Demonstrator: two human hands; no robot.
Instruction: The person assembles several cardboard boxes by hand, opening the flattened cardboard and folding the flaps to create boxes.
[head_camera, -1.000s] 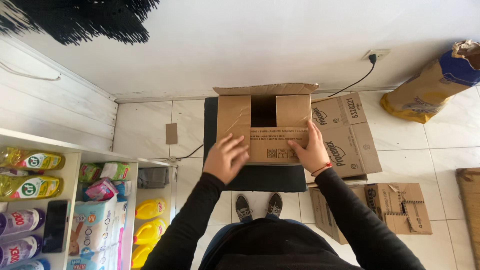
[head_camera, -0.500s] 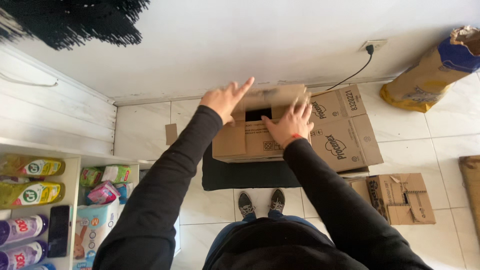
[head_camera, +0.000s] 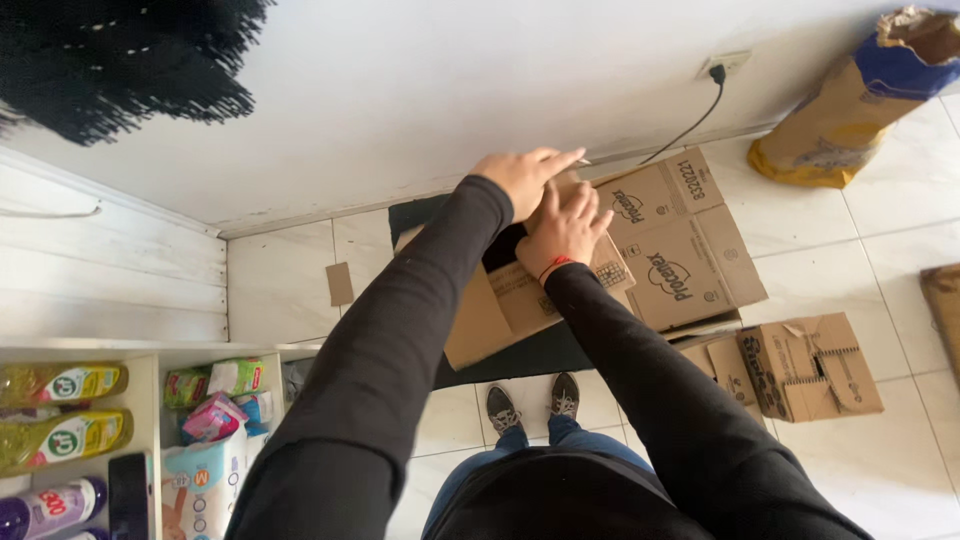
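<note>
Hands | left hand (head_camera: 522, 176), right hand (head_camera: 563, 232) flat on cardboard box (head_camera: 500, 300); fingers loosely together

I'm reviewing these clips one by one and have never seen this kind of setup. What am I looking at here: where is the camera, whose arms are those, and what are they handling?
There is no machine here. The camera sits on a person's head and looks straight down, so you see their own two arms in black sleeves and their shoes on the tiled floor.

Both hands are on a brown cardboard box that rests tilted on a dark stand. The left hand lies flat on the top flaps at the far edge; the right hand, with a red wristband, presses on the flaps beside it. Neither closes a grip around anything.

Around them: a bigger cardboard box and a small one to the right, a paper sack by the wall, and shelves of cleaning bottles at lower left.
</note>
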